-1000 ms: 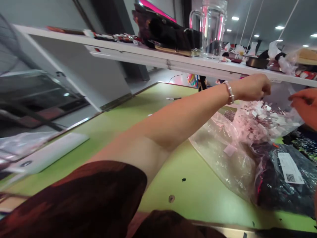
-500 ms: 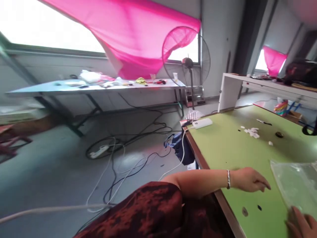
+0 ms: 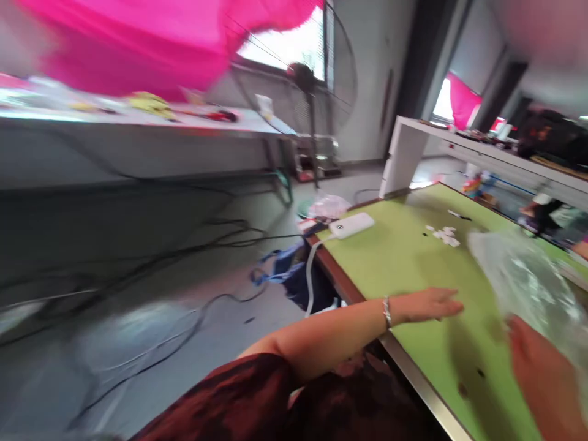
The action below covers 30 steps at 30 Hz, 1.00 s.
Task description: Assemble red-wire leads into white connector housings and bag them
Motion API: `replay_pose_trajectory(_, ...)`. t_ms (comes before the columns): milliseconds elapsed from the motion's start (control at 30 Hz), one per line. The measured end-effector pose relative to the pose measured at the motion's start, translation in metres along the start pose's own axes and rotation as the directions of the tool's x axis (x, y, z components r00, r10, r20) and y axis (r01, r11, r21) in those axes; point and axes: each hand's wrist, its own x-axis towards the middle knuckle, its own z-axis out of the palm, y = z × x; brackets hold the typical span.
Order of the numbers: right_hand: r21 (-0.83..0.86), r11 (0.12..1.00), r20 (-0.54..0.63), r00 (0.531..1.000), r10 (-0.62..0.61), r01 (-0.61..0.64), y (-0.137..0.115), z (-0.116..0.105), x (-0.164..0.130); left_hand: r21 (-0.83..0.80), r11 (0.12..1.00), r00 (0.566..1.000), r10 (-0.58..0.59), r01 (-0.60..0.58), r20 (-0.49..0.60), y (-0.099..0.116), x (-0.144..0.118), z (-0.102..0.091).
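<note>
My left hand (image 3: 436, 304), with a bracelet (image 3: 387, 312) at the wrist, reaches over the green tabletop (image 3: 390, 257). Its fingers are stretched out and hold nothing. At the right, my right hand (image 3: 542, 367) grips the near edge of a clear plastic bag (image 3: 528, 275), which is raised off the table and blurred by motion. Between the hands and the near edge lie a small dark piece (image 3: 480, 372) and a brownish round piece (image 3: 462, 390). Several small white pieces (image 3: 446, 236) lie farther back.
A white power bank (image 3: 351, 225) with a cable sits at the table's left corner. A thin black-and-white tool (image 3: 459, 215) lies near the back. Beyond stand a white shelf (image 3: 395, 156) and a pedestal fan (image 3: 303, 79). Dark cables (image 3: 184, 248) trail on the floor.
The view has turned right and closer. My right hand has lifted the plastic bag from the tabletop. My left hand's fingers, bent before, are now straighter.
</note>
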Motion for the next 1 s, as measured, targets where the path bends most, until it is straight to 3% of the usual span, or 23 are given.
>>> replay_pose_trajectory(67,-0.021,0.994,0.06,0.993,-0.106,0.107,-0.035,0.005,-0.004,-0.318,0.948,0.999,-0.008,-0.005,-0.038,-0.001,0.003,0.003)
replay_pose_trajectory(167,-0.014,0.954,0.094,0.95,-0.297,0.299,-0.082,0.025,-0.009,-0.638,0.769,0.967,-0.127,-0.045,-0.222,-0.014,0.011,0.003)
replay_pose_trajectory(233,0.056,0.888,0.012,0.889,-0.458,0.456,-0.097,0.033,-0.014,-0.74,0.666,0.923,-0.22,-0.094,-0.315,-0.023,0.013,-0.003)
replay_pose_trajectory(300,0.142,0.833,-0.123,0.844,-0.522,0.535,-0.091,0.029,-0.019,-0.783,0.606,0.902,-0.247,-0.142,-0.354,-0.029,0.011,-0.016)
replay_pose_trajectory(367,0.221,0.864,-0.252,0.882,-0.398,0.453,-0.062,0.016,-0.021,-0.783,0.594,0.9,-0.22,-0.182,-0.376,-0.03,0.005,-0.033)
replay_pose_trajectory(433,0.305,0.933,-0.306,0.948,-0.092,0.189,-0.017,0.001,-0.017,-0.768,0.603,0.907,-0.169,-0.215,-0.386,-0.029,0.0,-0.05)
replay_pose_trajectory(467,0.363,0.932,-0.257,0.96,0.106,-0.005,0.008,-0.005,-0.015,-0.76,0.608,0.91,-0.142,-0.231,-0.39,-0.028,-0.001,-0.057)
replay_pose_trajectory(533,0.4,0.851,-0.132,0.897,0.421,-0.341,0.054,-0.01,-0.01,-0.746,0.62,0.916,-0.105,-0.244,-0.387,-0.027,-0.003,-0.067)
replay_pose_trajectory(600,0.49,0.698,0.033,0.811,0.583,-0.522,0.082,-0.006,-0.008,-0.734,0.633,0.92,-0.084,-0.248,-0.383,-0.026,-0.002,-0.071)
replay_pose_trajectory(667,0.573,0.586,0.158,0.779,0.607,-0.573,0.092,0.006,-0.007,-0.724,0.64,0.921,-0.064,-0.258,-0.384,-0.025,0.001,-0.073)
replay_pose_trajectory(800,0.701,0.457,0.268,0.797,0.541,-0.547,0.077,0.023,0.001,-0.71,0.63,0.908,-0.019,-0.315,-0.419,-0.019,0.005,-0.075)
replay_pose_trajectory(900,0.77,0.39,0.293,0.823,0.487,-0.505,0.065,0.018,0.018,-0.687,0.619,0.879,0.012,-0.38,-0.476,-0.013,0.004,-0.085)
replay_pose_trajectory(1000,0.794,0.392,0.274,0.849,0.453,-0.465,0.054,0.006,0.039,-0.664,0.605,0.847,0.03,-0.439,-0.531,-0.008,-0.004,-0.102)
